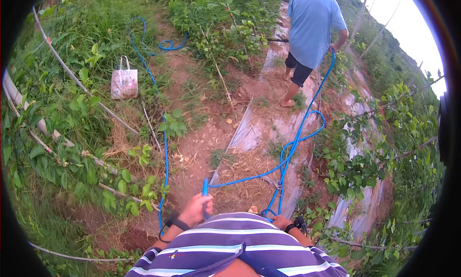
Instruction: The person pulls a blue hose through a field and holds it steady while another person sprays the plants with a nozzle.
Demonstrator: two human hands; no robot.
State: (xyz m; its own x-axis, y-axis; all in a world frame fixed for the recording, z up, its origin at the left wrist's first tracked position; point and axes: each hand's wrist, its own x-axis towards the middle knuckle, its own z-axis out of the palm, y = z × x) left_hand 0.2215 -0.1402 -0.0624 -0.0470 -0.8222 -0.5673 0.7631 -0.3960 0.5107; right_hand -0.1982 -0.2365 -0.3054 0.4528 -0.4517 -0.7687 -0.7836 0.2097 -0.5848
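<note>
at the near path end: left hand (194,209) has its fingers closed round the hose (205,186).
right hand (282,222): mostly hidden by shirt (240,243); grip cannot be told; a hose loop lies just beside it.
hose run: reaches a co-worker (312,27) ahead, with slack loops between; apparently partly paid out.
edges: shrubs (355,166) right, canes (72,75) left.
open room: bare path (201,147) ahead.

Probably farm plot: mulched crop rows (249,128)
</note>
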